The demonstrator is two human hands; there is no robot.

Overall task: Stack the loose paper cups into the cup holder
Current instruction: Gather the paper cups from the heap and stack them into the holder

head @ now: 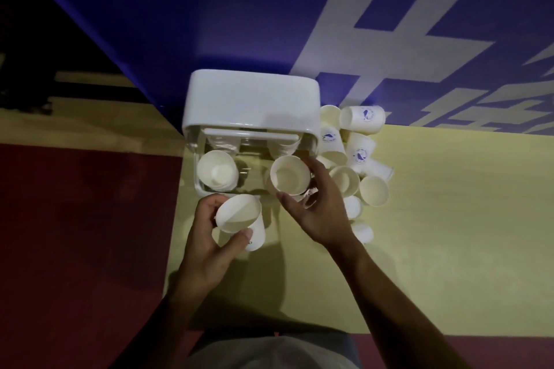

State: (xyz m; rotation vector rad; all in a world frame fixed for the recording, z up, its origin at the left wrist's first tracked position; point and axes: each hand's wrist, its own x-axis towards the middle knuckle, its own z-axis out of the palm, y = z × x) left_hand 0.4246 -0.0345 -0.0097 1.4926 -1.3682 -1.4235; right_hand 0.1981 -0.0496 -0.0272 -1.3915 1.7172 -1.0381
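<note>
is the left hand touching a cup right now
Touching. The head view shows the left hand gripping a paper cup, thumb over its side, fingers behind its rim.

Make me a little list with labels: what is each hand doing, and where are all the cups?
left hand: holds held cup, just in front of the holder
right hand: thumb and fingers round right-slot cup
cup holder: white, two slots
left-slot stack: nested cups, no hand on it
loose cups: heap right of the holder, on yellow surface
</note>
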